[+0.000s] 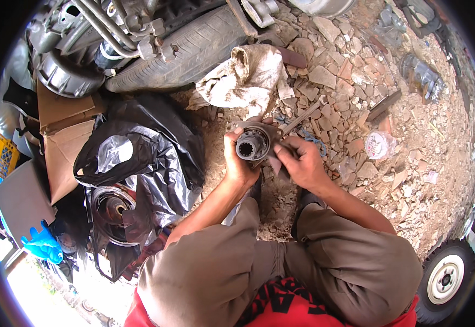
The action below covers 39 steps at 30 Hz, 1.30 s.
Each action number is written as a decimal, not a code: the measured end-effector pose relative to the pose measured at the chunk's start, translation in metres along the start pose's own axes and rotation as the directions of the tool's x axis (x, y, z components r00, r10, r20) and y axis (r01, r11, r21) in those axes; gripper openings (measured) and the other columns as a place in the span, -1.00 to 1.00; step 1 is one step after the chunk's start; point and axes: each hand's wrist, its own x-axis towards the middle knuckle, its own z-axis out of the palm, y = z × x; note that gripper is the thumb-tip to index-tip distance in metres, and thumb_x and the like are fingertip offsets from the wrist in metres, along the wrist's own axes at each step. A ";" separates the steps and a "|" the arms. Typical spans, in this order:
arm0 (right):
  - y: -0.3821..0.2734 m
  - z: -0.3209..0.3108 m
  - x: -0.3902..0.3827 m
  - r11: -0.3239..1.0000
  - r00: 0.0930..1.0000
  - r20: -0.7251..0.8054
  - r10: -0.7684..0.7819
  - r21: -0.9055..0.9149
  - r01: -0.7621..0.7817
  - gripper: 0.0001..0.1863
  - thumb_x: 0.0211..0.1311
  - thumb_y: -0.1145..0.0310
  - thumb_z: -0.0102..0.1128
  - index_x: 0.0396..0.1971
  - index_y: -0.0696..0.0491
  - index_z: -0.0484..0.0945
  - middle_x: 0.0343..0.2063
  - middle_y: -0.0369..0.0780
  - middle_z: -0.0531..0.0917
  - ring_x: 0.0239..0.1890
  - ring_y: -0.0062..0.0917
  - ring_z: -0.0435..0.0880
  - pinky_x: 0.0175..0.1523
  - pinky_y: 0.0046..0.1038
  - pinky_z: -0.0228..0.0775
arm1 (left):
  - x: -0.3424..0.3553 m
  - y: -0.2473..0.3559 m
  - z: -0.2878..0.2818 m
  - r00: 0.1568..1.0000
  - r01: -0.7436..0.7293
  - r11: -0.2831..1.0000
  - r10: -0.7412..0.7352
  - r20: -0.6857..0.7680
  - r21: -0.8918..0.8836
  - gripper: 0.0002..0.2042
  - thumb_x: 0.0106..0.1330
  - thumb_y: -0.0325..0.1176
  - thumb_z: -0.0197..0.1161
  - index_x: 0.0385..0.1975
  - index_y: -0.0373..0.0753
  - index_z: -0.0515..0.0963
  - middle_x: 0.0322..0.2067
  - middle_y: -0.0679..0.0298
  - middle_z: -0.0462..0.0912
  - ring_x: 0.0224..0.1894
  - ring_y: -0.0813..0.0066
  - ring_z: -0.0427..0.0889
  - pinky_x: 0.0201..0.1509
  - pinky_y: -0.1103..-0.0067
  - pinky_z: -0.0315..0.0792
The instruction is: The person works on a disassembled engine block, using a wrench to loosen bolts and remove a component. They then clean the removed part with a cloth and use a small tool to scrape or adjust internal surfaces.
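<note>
My left hand (pixel 237 166) grips a metal flanged part (pixel 260 131) with a round, splined bore facing up, in the middle of the view above my knees. My right hand (pixel 300 163) is closed at its right side, pinching a small dark flat piece (pixel 278 166) whose kind I cannot make out, close against the flange. A long metal wrench (pixel 303 117) lies on the rubble just beyond, and a crumpled off-white cloth (pixel 240 76) lies farther forward.
A tyre (pixel 175 57) and metal engine parts (pixel 71 71) lie at the upper left. Black plastic bags (pixel 155 136), cardboard (pixel 63 158) and a blue glove (pixel 44 242) are on the left. Broken tile rubble (pixel 357 76) covers the ground rightward, with a small wheel (pixel 447 280) at lower right.
</note>
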 end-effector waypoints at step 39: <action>0.014 -0.049 0.032 0.985 0.991 0.032 -0.126 0.119 0.122 -0.71 0.31 0.66 0.00 0.01 0.24 0.48 -0.26 -0.19 0.67 -0.26 -0.62 0.64 -0.13 -0.57 0.48 | 0.014 0.009 -0.001 0.989 0.036 0.999 -0.037 -0.144 -0.007 -0.50 0.44 0.02 -0.10 0.03 -0.30 0.52 -0.02 0.12 0.66 0.08 0.30 0.62 0.27 0.37 0.43</action>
